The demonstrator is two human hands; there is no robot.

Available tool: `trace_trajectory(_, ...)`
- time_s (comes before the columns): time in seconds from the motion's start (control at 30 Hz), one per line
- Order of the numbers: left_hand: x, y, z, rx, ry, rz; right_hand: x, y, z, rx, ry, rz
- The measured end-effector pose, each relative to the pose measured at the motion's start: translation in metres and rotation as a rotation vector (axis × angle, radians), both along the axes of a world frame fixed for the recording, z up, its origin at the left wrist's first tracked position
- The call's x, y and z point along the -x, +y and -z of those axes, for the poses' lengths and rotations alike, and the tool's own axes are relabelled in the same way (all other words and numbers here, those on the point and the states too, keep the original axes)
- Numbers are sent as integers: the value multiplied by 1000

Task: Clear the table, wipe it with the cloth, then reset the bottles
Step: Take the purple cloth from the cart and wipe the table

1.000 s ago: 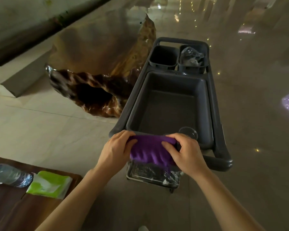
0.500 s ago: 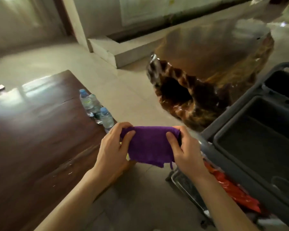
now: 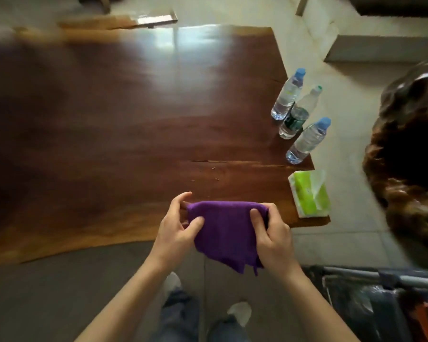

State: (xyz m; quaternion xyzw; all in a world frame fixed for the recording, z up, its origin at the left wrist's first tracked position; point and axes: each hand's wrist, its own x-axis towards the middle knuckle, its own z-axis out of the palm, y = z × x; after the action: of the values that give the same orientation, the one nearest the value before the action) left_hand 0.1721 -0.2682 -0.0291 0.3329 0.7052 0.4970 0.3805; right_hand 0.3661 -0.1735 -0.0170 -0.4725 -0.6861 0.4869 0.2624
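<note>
I hold a folded purple cloth (image 3: 226, 232) between both hands just above the near edge of the dark wooden table (image 3: 124, 124). My left hand (image 3: 177, 230) pinches its left end and my right hand (image 3: 272, 236) grips its right end. Three clear water bottles stand in a row along the table's right edge: a blue-capped bottle (image 3: 287, 95) farthest, a green-labelled bottle (image 3: 298, 114) in the middle, and a second blue-capped bottle (image 3: 308, 141) nearest. A green and white tissue pack (image 3: 309, 193) lies at the near right corner.
A large gnarled wood stump (image 3: 410, 164) stands on the floor to the right of the table. Part of a grey service cart (image 3: 381, 302) shows at the bottom right. A stone step (image 3: 381, 48) lies at the upper right. My shoes and jeans are below.
My view has swung left from the cart to the table. Both hands carried the purple cloth from the cart's handle to above the table's near edge.
</note>
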Motion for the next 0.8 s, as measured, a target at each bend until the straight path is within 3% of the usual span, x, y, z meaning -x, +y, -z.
trace_trajectory(0.17, 24, -32, 55, 113, 17, -60, 30, -14, 50, 156, -37, -44)
trace_trajectory(0.33, 35, -29, 88, 156, 164, -12, 36, -11, 88, 268, -41, -51)
trace_trajectory(0.6, 37, 49, 110, 83, 111, -14, 37, 45, 120, -12, -173, 81)
trace_trajectory(0.8, 32, 107, 124, 40, 108, 41, 36, 105, 136, -116, -243, 166)
